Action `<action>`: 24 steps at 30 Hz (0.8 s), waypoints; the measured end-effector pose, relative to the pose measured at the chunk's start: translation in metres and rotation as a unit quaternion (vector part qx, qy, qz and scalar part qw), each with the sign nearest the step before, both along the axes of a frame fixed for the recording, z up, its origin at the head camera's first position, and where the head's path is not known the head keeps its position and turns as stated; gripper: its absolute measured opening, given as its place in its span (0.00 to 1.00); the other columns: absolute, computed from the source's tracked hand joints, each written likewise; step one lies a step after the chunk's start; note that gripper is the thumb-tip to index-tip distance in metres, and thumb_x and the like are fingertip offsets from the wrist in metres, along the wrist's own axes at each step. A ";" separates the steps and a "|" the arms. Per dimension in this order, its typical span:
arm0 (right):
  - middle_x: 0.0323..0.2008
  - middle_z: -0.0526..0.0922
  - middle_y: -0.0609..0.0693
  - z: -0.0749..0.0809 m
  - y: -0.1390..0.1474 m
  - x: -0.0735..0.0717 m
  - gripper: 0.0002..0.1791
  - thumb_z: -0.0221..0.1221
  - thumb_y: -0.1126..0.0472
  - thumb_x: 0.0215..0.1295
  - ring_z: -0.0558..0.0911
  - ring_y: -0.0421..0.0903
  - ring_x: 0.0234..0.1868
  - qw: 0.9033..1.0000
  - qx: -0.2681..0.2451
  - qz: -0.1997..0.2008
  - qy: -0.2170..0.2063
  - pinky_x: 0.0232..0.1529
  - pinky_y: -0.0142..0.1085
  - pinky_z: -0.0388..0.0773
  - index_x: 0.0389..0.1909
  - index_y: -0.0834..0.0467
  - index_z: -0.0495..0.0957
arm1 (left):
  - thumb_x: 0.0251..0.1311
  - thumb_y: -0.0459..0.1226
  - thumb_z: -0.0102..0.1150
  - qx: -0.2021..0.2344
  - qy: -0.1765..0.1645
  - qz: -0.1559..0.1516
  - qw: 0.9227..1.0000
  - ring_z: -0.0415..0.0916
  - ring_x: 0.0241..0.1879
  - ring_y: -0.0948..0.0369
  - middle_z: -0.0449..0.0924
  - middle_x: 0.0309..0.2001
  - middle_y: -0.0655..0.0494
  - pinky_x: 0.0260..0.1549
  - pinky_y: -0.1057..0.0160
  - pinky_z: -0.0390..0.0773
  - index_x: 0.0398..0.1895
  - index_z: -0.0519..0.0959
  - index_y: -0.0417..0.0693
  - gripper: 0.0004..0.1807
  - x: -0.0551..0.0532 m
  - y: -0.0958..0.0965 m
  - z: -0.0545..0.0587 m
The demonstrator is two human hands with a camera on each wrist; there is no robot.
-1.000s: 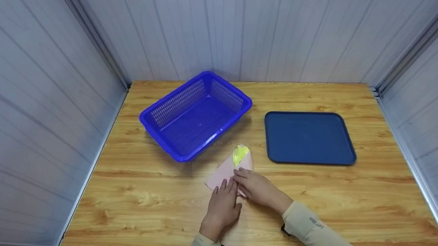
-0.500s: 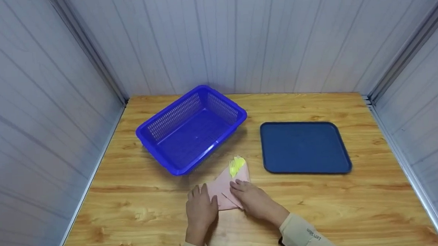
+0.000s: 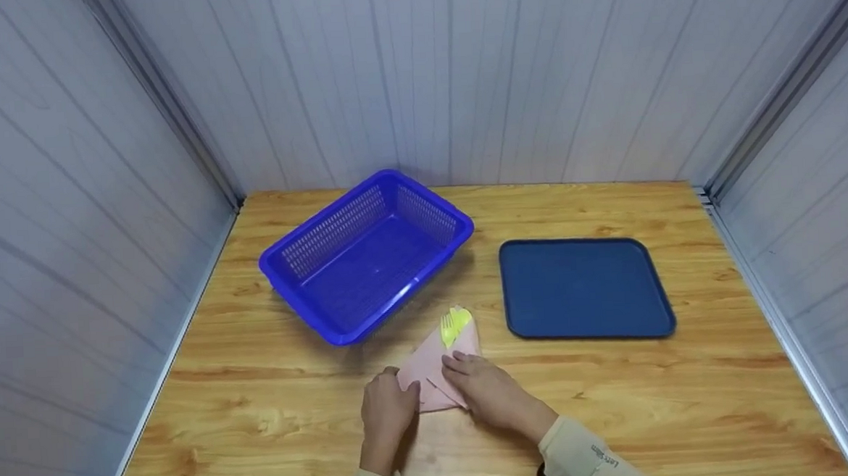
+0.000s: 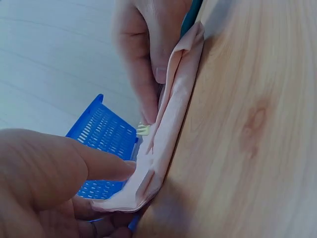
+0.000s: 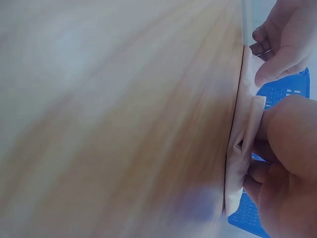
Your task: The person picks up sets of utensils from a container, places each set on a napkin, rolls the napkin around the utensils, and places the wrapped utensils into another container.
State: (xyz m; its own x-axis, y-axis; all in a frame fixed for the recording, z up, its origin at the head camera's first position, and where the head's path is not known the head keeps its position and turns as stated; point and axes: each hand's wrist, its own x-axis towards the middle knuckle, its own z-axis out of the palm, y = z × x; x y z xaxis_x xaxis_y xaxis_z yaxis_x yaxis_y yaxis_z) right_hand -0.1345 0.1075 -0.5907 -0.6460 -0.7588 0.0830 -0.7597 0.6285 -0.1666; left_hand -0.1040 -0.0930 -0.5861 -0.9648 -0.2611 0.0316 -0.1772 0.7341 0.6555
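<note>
A folded pink napkin (image 3: 424, 376) lies on the wooden table, with a yellow fork (image 3: 448, 331) and another yellow utensil with a rounded end (image 3: 462, 318) sticking out at its top. My left hand (image 3: 389, 412) pinches the napkin's left corner; in the left wrist view the thumb (image 4: 111, 167) is above the cloth and fingers curl beneath its edge. My right hand (image 3: 490, 390) rests on the folded right flap, pressing it with extended fingers. The handles are hidden inside the napkin.
A blue plastic basket (image 3: 371, 328) with slotted sides stands behind the napkin to the left. To the right lies a flat dark blue tray (image 3: 586, 287). Pale panel walls (image 3: 416, 79) enclose the table (image 3: 259, 421) at the back and sides.
My left hand has moved left from beside the right hand to the napkin's left corner, and its fingers have curled under the edge. The right hand stays on the flap. The head view has tilted upward.
</note>
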 end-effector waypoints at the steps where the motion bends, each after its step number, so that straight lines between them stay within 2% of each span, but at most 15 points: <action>1: 0.66 0.69 0.57 0.000 0.000 0.000 0.29 0.59 0.71 0.59 0.66 0.54 0.68 1.000 0.001 0.004 0.004 0.67 0.44 0.60 0.64 0.64 0.71 | 0.49 0.39 0.68 0.008 0.001 0.005 1.000 0.80 0.38 0.43 0.83 0.36 0.42 0.37 0.46 0.78 0.38 0.83 0.36 0.16 0.000 0.000 -0.001; 5: 0.66 0.70 0.57 -0.003 0.001 0.001 0.31 0.60 0.72 0.56 0.65 0.55 0.68 1.000 0.008 0.022 0.008 0.68 0.44 0.59 0.64 0.64 0.71 | 0.50 0.37 0.67 0.040 0.012 0.022 0.999 0.79 0.31 0.53 0.80 0.29 0.54 0.31 0.51 0.77 0.30 0.83 0.43 0.06 0.003 0.002 -0.005; 8: 0.66 0.70 0.57 -0.003 0.002 0.001 0.34 0.61 0.73 0.53 0.65 0.55 0.68 1.000 0.006 0.025 0.011 0.68 0.44 0.58 0.64 0.64 0.71 | 0.53 0.37 0.66 0.070 0.021 0.026 0.997 0.76 0.28 0.57 0.77 0.26 0.57 0.29 0.53 0.76 0.29 0.81 0.45 0.05 0.004 0.005 -0.005; 10: 0.66 0.69 0.57 -0.003 0.003 0.001 0.35 0.61 0.74 0.50 0.65 0.55 0.68 1.000 0.003 0.024 0.013 0.68 0.44 0.58 0.65 0.64 0.71 | 0.52 0.36 0.67 0.098 0.028 0.024 0.995 0.77 0.29 0.55 0.79 0.28 0.55 0.30 0.52 0.76 0.33 0.80 0.43 0.08 0.004 0.007 -0.004; 13: 0.66 0.69 0.57 -0.001 0.004 0.000 0.37 0.61 0.75 0.47 0.65 0.55 0.69 1.000 -0.001 0.022 0.012 0.68 0.45 0.58 0.64 0.64 0.71 | 0.51 0.35 0.68 0.132 0.036 0.021 0.990 0.81 0.37 0.49 0.83 0.36 0.46 0.37 0.48 0.78 0.43 0.79 0.38 0.16 0.005 0.011 -0.004; 16: 0.66 0.70 0.56 0.001 0.004 -0.002 0.36 0.61 0.75 0.48 0.65 0.55 0.68 1.000 -0.005 0.022 0.013 0.67 0.46 0.60 0.64 0.63 0.72 | 0.50 0.35 0.70 0.139 0.034 0.023 0.989 0.80 0.42 0.43 0.83 0.40 0.39 0.41 0.45 0.78 0.46 0.79 0.33 0.21 0.007 0.015 -0.005; 18: 0.65 0.71 0.56 0.002 0.004 -0.003 0.33 0.61 0.75 0.50 0.67 0.55 0.67 1.000 -0.010 0.022 0.016 0.66 0.46 0.61 0.63 0.62 0.73 | 0.51 0.36 0.70 0.127 0.025 0.028 0.991 0.81 0.40 0.43 0.83 0.37 0.39 0.39 0.45 0.78 0.40 0.80 0.33 0.17 0.010 0.016 -0.005; 21: 0.63 0.74 0.54 0.003 0.002 -0.007 0.28 0.59 0.73 0.55 0.71 0.52 0.62 0.999 -0.022 0.021 0.027 0.64 0.44 0.64 0.60 0.61 0.76 | 0.50 0.38 0.70 0.099 0.009 0.025 0.995 0.81 0.29 0.48 0.82 0.26 0.46 0.27 0.49 0.77 0.26 0.79 0.38 0.12 0.012 0.016 -0.004; 24: 0.61 0.76 0.53 0.002 0.001 -0.010 0.25 0.58 0.72 0.58 0.72 0.50 0.57 0.999 -0.030 0.020 0.034 0.60 0.42 0.66 0.59 0.60 0.77 | 0.51 0.40 0.68 0.087 -0.006 0.018 0.996 0.72 0.19 0.57 0.74 0.17 0.55 0.17 0.56 0.69 0.15 0.74 0.47 0.15 0.011 0.016 -0.004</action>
State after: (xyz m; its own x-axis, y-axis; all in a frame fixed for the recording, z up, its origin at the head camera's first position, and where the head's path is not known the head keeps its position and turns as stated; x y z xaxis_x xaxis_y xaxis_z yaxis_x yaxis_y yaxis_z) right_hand -0.1446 0.1089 -0.5883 -0.6061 -0.7767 0.1714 -0.7952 0.5873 -0.1506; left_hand -0.0928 -0.0772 -0.5898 -0.9545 -0.2967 -0.0284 -0.2102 0.6027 0.7698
